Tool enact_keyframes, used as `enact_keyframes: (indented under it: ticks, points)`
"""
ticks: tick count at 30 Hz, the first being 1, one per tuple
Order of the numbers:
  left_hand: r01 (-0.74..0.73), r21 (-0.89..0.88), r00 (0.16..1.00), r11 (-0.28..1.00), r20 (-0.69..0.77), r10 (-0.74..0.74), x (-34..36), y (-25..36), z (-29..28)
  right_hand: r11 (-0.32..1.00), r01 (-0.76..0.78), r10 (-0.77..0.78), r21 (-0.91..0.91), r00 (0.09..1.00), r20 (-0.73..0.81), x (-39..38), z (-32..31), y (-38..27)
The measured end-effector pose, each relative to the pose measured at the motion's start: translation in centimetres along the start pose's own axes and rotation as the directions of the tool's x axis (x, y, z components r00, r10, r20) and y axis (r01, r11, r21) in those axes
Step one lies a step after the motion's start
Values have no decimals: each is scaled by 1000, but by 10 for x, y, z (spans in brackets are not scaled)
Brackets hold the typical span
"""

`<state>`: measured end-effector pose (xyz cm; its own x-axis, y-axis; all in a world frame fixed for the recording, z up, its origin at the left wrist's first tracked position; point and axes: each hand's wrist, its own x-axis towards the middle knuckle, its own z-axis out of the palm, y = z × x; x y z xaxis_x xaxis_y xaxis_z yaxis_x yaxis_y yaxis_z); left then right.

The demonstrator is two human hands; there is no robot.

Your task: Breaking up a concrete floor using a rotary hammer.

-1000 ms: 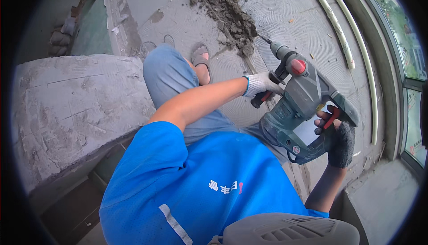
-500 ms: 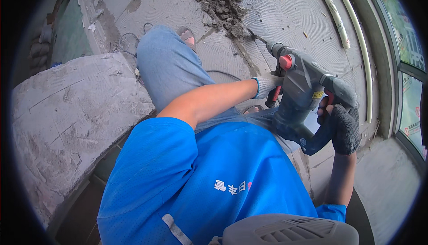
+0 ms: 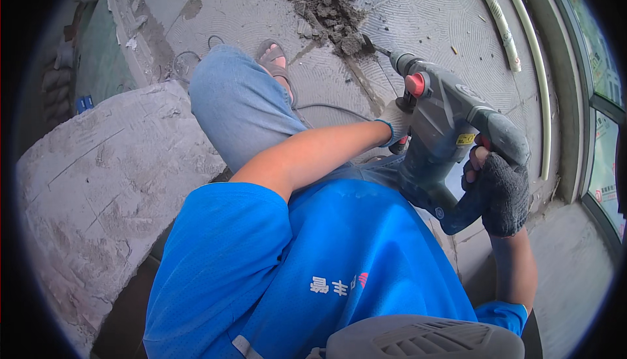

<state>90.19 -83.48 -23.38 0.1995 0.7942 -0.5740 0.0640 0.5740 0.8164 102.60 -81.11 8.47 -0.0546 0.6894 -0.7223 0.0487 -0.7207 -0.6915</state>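
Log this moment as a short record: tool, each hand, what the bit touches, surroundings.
tool: grey rotary hammer with a red knob, tilted down toward the floor
left hand: left hand in a light glove, gripping the side handle
right hand: right hand in a dark glove, closed on the rear grip
bit contact: tip in a heap of broken mortar rubble
floor: combed grey screed floor
surroundings: white pipes by the window; concrete block at left; sandalled foot

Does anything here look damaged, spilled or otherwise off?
Yes. The floor is broken open at the rotary hammer tip, with loose rubble heaped there. The foot beside it wears only an open sandal.
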Motion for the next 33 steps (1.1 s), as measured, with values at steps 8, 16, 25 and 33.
enact_keyframes:
  ticks: [8,16,25,33]
  points:
    - [-57,-194,993,979,-110,36,6,2,13,999,-46,46,22,999,7,8,4,-11]
    - [-213,-107,977,971,-53,208,32,-65,19,954,-69,79,-293,997,24,16,5,7]
    - [-269,192,951,944,-102,292,18,-45,26,955,-67,60,-288,998,-33,4,5,5]
    - [40,-302,992,952,-103,-74,12,-14,8,999,-50,52,-17,995,82,23,-8,0]
